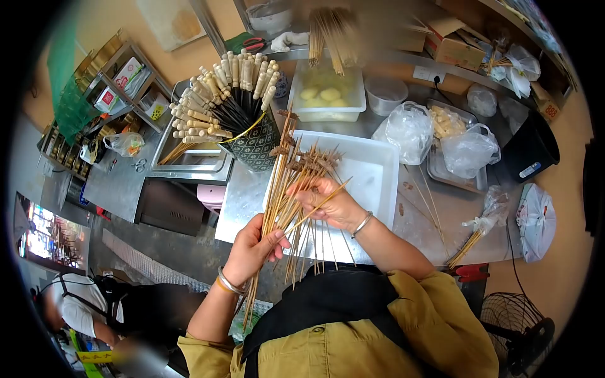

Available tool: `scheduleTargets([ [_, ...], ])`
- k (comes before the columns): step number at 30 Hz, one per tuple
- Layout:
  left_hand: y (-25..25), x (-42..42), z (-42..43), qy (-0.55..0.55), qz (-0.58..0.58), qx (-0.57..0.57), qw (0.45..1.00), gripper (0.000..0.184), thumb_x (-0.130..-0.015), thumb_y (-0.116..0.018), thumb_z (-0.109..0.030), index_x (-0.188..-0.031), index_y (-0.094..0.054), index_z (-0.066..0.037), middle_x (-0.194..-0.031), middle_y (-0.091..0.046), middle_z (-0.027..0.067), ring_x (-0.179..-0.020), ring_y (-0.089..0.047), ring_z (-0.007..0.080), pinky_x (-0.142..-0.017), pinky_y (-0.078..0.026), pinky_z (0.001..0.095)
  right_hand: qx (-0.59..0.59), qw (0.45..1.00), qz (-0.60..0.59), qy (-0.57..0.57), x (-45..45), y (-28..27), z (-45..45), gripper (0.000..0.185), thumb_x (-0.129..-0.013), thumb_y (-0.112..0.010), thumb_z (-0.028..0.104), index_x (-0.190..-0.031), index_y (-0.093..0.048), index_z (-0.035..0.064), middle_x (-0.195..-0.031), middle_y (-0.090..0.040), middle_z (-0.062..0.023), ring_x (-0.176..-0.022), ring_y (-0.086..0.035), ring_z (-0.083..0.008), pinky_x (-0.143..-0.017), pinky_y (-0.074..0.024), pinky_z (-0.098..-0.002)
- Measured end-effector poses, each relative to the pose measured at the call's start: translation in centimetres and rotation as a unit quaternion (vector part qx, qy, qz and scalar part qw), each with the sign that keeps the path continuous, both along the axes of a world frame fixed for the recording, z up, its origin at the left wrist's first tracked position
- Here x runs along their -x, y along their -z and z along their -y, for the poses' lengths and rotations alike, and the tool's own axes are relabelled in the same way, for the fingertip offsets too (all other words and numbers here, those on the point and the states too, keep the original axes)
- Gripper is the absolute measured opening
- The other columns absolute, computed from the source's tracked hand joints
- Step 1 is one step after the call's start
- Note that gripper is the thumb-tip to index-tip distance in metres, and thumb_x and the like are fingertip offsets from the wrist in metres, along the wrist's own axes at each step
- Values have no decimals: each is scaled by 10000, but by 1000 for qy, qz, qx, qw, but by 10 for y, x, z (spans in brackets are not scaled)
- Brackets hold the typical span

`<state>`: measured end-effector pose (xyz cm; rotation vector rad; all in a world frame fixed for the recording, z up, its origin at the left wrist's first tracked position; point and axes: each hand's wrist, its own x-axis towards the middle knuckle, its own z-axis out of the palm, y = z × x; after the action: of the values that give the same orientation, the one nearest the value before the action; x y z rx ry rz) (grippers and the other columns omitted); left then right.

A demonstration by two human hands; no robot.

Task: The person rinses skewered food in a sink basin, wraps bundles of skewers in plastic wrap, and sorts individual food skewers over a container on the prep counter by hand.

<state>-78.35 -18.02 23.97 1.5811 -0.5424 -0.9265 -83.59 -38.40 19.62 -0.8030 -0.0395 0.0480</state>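
Note:
My left hand (257, 247) is closed round a bundle of thin bamboo skewers (275, 189), whose lower ends stick out below the fist. Brown pieces, which look like meat, sit on the upper ends of several skewers (315, 162). My right hand (328, 205) grips more of these skewers a little higher and to the right, with one slanting across its fingers. Both hands are above the near edge of a white plastic tray (372, 211). How many skewers each hand holds is hidden by the overlap.
A patterned bucket (252, 150) full of wooden-handled skewers stands at the left. Behind the tray is a tub (328, 113) of pale yellow pieces in liquid. Plastic bags (406, 132), a metal pan (450, 173) and a black bin (532, 148) stand right. Another person (94, 309) is at lower left.

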Motion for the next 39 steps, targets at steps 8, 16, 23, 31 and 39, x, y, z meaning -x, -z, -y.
scheduleTargets([
  [8, -12, 5, -19, -5, 17, -44, 999, 105, -932, -479, -141, -963, -474, -41, -694, -594, 25, -502, -468, 38, -449, -352, 150, 52, 984, -11, 168, -3, -13, 21, 185, -886, -591, 232, -875, -591, 47, -569, -447, 43, -430, -348, -21, -383, -258, -168],
  [16, -13, 9, -90, -25, -13, -71, 997, 102, -909, -515, -135, -927, -488, -38, -655, -550, 11, -480, -433, 36, -422, -320, 158, 15, 985, 44, 165, 9, -27, 65, 169, -889, -578, 193, -904, -595, 26, -571, -454, 37, -435, -331, -30, -399, -248, -177],
  [23, -8, 16, -189, -267, -16, 5, 964, 62, -888, -495, -93, -913, -482, -38, -580, -466, -5, -409, -365, 53, -380, -283, 173, 54, 954, -91, 280, 10, 3, 156, 153, -842, -629, 166, -789, -537, 56, -593, -466, 11, -402, -307, -33, -351, -206, -179],
  [31, -23, 14, -118, -205, -17, 68, 976, 133, -942, -434, -173, -929, -479, -48, -607, -458, -2, -459, -357, 47, -423, -281, 168, 251, 933, -257, -8, -98, 79, 67, 249, -842, -620, 170, -656, -522, 38, -532, -496, -29, -369, -371, -81, -308, -237, -227],
  [39, -16, 9, -69, -81, -41, 85, 992, 215, -965, -422, -220, -948, -521, -30, -618, -478, -7, -488, -373, 42, -453, -298, 164, 480, 846, -187, 138, -86, 67, 48, 189, -849, -604, 192, -831, -628, 6, -573, -540, -29, -447, -468, -103, -392, -360, -245],
])
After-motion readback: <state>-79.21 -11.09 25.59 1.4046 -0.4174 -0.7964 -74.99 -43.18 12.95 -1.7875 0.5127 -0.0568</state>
